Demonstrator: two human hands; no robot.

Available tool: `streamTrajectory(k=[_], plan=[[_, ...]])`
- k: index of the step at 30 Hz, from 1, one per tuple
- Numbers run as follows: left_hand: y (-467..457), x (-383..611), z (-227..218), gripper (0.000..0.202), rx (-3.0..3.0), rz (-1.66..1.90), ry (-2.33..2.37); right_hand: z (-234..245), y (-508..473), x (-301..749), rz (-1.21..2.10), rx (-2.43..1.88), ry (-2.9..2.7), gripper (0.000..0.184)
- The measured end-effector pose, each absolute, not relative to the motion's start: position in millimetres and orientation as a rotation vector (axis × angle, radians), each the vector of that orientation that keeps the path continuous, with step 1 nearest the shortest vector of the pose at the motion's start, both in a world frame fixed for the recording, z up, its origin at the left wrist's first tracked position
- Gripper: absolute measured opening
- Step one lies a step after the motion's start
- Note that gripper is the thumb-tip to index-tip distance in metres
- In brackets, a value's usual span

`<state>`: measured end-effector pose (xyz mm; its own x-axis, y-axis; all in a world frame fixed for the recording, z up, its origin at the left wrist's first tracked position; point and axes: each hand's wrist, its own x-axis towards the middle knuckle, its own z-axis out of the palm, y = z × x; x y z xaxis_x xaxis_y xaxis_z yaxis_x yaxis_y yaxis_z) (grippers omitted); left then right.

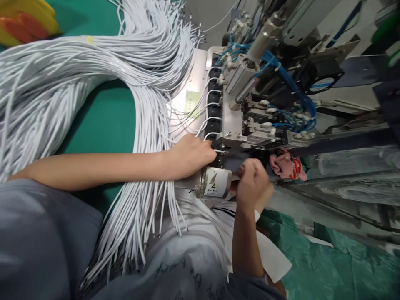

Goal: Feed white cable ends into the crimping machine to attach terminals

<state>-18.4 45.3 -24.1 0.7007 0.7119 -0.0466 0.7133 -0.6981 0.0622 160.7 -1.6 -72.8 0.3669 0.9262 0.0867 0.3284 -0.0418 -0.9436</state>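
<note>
My left hand is closed at the edge of a black slotted strip on the machine. From its fingertips a white cable reaches to the right across the strip. Several other white cables lie in the slots above it. My right hand is curled shut to the right of the strip, partly blurred; whatever its fingers hold, if anything, cannot be made out. Between the hands, near the strip's lower end, is a clear case with a white printed label.
Large bundles of white cables lie over the green tabletop. The machine carries metal cylinders and blue air tubes. A yellow and orange object is at upper left. A pink cloth and green sheeting are on the right.
</note>
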Motion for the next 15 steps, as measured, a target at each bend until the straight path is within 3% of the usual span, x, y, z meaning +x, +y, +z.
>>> streamTrajectory(k=[3, 5, 9, 15], plan=[[52, -21, -27, 0.029, 2.792, -0.033, 1.360, -55, -45, 144, 0.657, -1.589, -1.288, 0.020], [57, -22, -25, 0.033, 2.780, -0.076, 1.387, -54, -68, 130, 0.807, -1.568, -1.604, 0.011], [54, -19, -17, 0.031, 2.768, -0.067, 1.305, -74, -85, 104, 1.100, -1.563, -1.911, 0.014], [12, -3, -18, 0.025, 2.567, 0.123, 0.487, -98, -93, 90, 1.191, -1.491, -1.661, 0.006]])
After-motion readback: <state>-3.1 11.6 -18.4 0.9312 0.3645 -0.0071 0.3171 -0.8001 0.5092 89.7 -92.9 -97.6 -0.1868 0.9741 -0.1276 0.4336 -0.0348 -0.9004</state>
